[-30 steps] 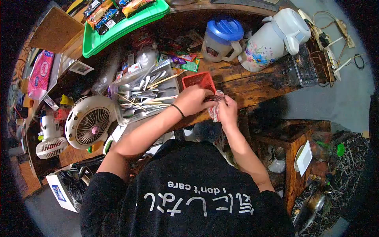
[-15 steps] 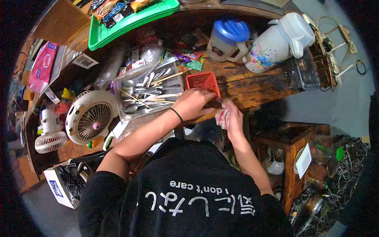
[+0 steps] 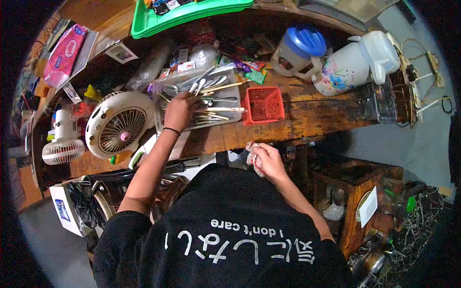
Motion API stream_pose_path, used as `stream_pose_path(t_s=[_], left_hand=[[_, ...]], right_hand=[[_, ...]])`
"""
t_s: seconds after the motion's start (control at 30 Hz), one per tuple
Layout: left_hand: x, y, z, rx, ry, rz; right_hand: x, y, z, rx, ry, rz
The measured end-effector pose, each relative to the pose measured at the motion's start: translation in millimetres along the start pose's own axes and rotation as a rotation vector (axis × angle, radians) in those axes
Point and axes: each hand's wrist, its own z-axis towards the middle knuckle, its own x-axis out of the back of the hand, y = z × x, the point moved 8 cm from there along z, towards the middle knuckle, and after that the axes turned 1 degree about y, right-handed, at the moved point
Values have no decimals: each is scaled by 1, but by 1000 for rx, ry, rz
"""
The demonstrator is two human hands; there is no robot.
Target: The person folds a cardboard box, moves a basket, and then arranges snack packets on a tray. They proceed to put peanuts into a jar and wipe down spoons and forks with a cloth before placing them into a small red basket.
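Note:
My left hand [image 3: 180,112], with a black band at the wrist, reaches into a clear plastic tray [image 3: 230,115] of cutlery. Its fingers are closed and point down among the spoons [image 3: 218,80] and the wooden chopsticks [image 3: 223,88]; whatever they hold is hidden. In front of the table edge, my right hand [image 3: 270,162] is closed round a crumpled white cloth with red marks [image 3: 257,163]. A red plastic basket [image 3: 264,103] stands right beside the tray, between the two hands and farther back.
Two fans, a larger one [image 3: 120,126] and a smaller one [image 3: 63,150], stand left of the tray. A blue-lidded jug [image 3: 297,53] and a flowered thermos [image 3: 353,67] are at the back right. Small packets [image 3: 257,76] lie behind the basket, and a green tray [image 3: 192,18] sits higher up.
My left hand has moved left from the red basket into the cutlery tray. My right hand, still on the cloth, has come down and left, away from the basket. The view has shifted slightly.

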Motion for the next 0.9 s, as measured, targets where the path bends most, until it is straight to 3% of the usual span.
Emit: stream_pose_path(t_s=[0.3, 0.43, 0.5, 0.57, 0.63, 0.77, 0.83, 0.9], left_hand=[[20, 12, 1, -208, 111, -59], [108, 12, -2, -50, 571, -428], [133, 16, -6, 57, 710, -728], [130, 14, -11, 83, 712, -863], [117, 12, -20, 113, 699, -1004], [31, 9, -42, 530, 381, -1548], [10, 17, -55, 557, 389, -1625], [0, 2, -66, 626, 473, -1617]], right_hand=[[-37, -24, 8, 146, -88, -218], [-72, -31, 5, -59, -268, -86], [-80, -55, 10, 212, -187, -148], [-89, -68, 16, 257, -196, -140], [-91, -66, 23, 155, -181, 118], [-100, -100, 23, 124, -82, 444], [-97, -89, 46, 172, -59, 369], [-99, -100, 62, 361, 16, -238]])
